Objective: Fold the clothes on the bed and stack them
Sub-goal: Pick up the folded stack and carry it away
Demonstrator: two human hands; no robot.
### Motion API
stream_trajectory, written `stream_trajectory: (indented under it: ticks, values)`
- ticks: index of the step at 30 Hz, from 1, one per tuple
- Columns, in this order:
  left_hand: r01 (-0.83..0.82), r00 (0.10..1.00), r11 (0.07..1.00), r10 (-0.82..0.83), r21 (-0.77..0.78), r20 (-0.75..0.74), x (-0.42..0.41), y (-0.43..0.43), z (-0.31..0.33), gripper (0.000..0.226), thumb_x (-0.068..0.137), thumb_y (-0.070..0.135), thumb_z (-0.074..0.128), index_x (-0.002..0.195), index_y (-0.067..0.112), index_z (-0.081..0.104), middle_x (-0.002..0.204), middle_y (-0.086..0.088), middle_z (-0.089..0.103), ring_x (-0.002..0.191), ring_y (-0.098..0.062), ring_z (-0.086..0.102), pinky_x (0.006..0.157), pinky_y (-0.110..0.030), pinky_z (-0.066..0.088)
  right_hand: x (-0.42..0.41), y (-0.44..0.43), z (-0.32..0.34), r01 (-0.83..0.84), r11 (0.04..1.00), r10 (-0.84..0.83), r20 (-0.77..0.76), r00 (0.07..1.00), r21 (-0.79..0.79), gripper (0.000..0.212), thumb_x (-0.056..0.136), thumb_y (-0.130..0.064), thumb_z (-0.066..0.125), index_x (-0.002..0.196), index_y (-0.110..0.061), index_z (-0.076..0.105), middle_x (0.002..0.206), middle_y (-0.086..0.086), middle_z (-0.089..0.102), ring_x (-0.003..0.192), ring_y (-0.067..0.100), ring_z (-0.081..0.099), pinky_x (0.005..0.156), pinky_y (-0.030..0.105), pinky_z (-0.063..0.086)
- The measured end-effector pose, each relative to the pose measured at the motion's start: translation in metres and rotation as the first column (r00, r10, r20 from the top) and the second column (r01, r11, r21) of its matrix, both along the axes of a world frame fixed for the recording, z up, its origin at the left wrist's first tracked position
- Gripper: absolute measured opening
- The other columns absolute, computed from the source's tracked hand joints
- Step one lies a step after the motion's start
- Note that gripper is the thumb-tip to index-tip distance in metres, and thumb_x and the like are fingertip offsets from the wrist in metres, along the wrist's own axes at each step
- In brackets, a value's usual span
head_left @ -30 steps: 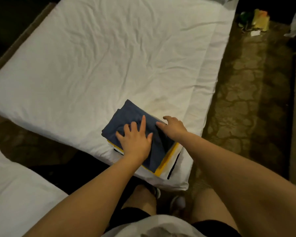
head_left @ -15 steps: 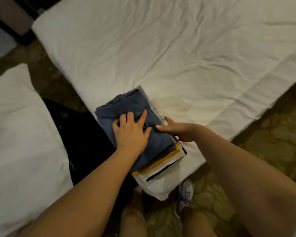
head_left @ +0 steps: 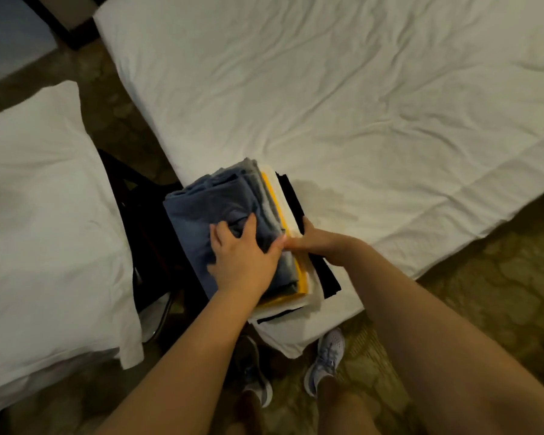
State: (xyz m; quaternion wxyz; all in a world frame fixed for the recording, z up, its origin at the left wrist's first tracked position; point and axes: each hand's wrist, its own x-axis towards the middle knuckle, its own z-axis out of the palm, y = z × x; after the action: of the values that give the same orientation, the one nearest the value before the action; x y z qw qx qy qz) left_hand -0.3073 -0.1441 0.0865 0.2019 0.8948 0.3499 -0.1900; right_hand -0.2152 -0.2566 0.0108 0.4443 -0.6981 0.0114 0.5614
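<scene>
- Head view: stack (head_left: 296, 277) of folded clothes sits at the near corner of the bed (head_left: 358, 120). Blue top (head_left: 208, 208) is uppermost, w/ yellow, white & black layers under it.
- L hand (head_left: 242, 249) presses down on blue top, fingers spread & a bit bent.
- R hand (head_left: 314, 243) is against stack's right edge, fingertips on it. Clamped or not: can't tell. Hands nearly touch.
- Handling, prob.: soft, light, floppy; layers may slide. Best hold is one palm on top, other under the bottom layer.
</scene>
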Motion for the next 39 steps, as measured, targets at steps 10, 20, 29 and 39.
stream_trajectory:
  ticks: [10, 20, 29, 39]
  values:
    - [-0.372, 0.843, 0.828, 0.49, -0.42, 0.22, -0.05, 0.057, -0.017, 0.098, 0.072, 0.047, 0.072, 0.146, 0.025, 0.012, 0.154, -0.003, 0.008, 0.137, -0.029, 0.026, 0.102, -0.042, 0.034, -0.022, 0.019, 0.01, -0.154, 0.987, 0.16, -0.112, 0.981, 0.054, 0.074, 0.08, -0.047, 0.065, 0.141, -0.024, 0.03, 0.126, -0.002, 0.054, 0.113, 0.021, 0.055, 0.095, 0.041, 0.047]
    - [-0.331, 0.907, 0.818, 0.414, -0.47, 0.083, -0.067, 0.095, -0.036, 0.116, 0.07, 0.052, 0.07, 0.141, 0.042, -0.021, 0.157, -0.005, -0.014, 0.145, -0.029, 0.005, 0.108, -0.044, 0.029, -0.048, 0.068, -0.008, -0.166, 0.978, 0.122, 0.305, 0.945, 0.123, 0.12, 0.054, -0.06, 0.082, 0.147, -0.033, 0.011, 0.15, -0.008, 0.025, 0.136, 0.011, 0.031, 0.111, 0.033, 0.033]
    - [-0.222, 0.914, 0.828, 0.36, -0.515, 0.185, -0.097, 0.119, -0.06, 0.118, 0.049, 0.075, 0.068, 0.117, 0.068, -0.028, 0.158, -0.001, 0.011, 0.142, -0.03, 0.022, 0.109, -0.054, 0.031, -0.091, 0.086, 0.003, -0.111, 0.961, 0.003, 0.393, 0.92, 0.252, 0.126, 0.053, -0.049, 0.081, 0.146, -0.046, -0.005, 0.149, -0.019, 0.028, 0.133, -0.002, 0.033, 0.102, 0.015, 0.033]
    - [-0.154, 0.754, 0.721, 0.528, -0.675, 0.392, -0.122, 0.123, -0.075, 0.106, 0.047, 0.07, 0.067, 0.114, 0.077, -0.014, 0.155, 0.015, 0.015, 0.14, -0.012, 0.026, 0.111, -0.046, 0.032, -0.104, 0.111, 0.008, -0.247, 0.951, 0.105, 0.558, 0.823, 0.185, 0.113, 0.06, -0.04, 0.085, 0.135, -0.065, 0.005, 0.14, -0.029, 0.038, 0.121, -0.012, 0.041, 0.089, 0.001, 0.036]
